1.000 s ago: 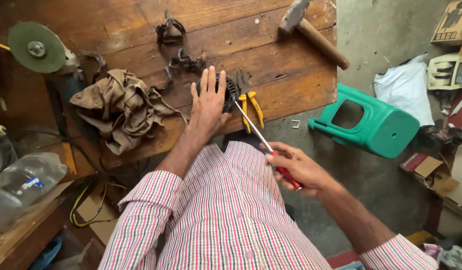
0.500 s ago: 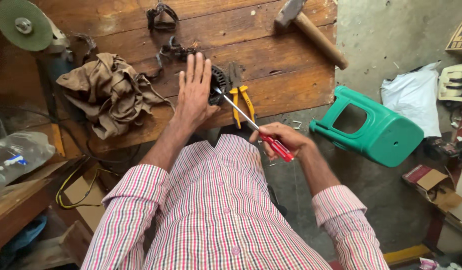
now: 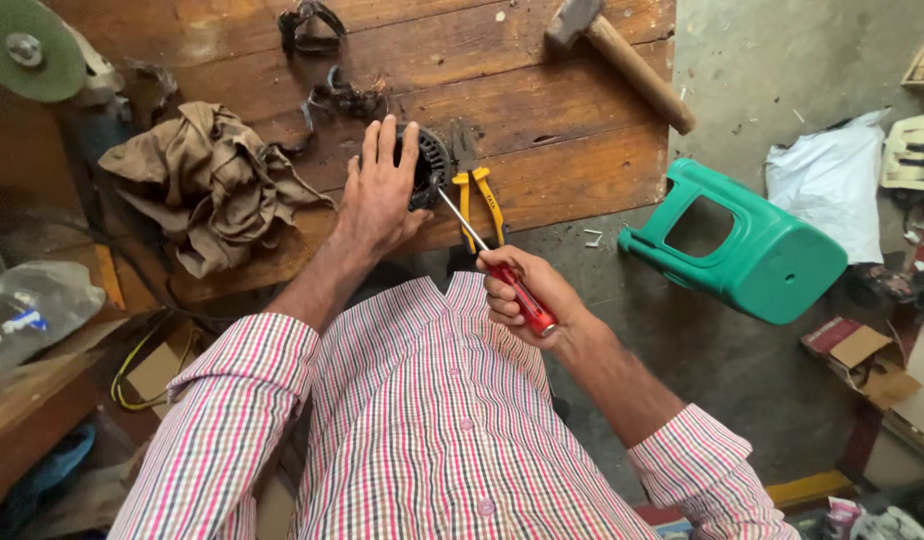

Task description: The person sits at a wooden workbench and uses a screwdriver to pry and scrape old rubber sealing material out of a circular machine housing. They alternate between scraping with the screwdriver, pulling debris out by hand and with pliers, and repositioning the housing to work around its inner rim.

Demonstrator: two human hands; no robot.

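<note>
Two hands worked near the tabletop edge. The left hand lay flat, fingers spread, over a dark round metal part, hiding most of it. The right hand was closed around a red-handled screwdriver, its tip at the part's rim. Yellow-handled pliers lay just beside, partly crossed by the shaft. A hammer was cut off at the top edge.

Red-handled screwdriver tip against black round part
</note>
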